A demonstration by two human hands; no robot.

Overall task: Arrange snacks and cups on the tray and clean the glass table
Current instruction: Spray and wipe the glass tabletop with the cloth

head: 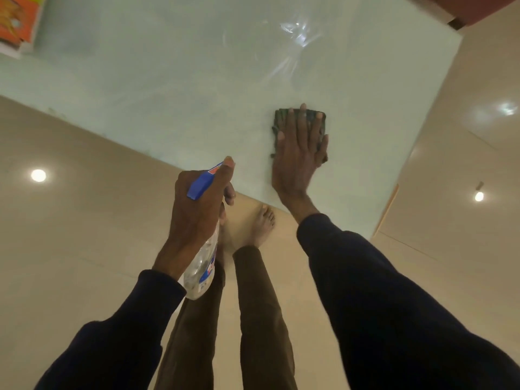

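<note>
Now wiping glass table: my right hand, fingers flat, presses cloth; left hand grips spray bottle. Next, sweep cloth across.

Pose: left hand at centre frame, fingers curled round the neck of a spray bottle, one finger stretched forward along the top of its head. Left arm enters from lower left in a dark left sleeve down to the wrist. The right hand, right of centre, lies flat and palm down, fingers straight and slightly spread, pressing on a cloth. Right arm enters from lower right, near straight, right sleeve dark too. Trouser legs lower centre, bare foot between the arms.
</note>
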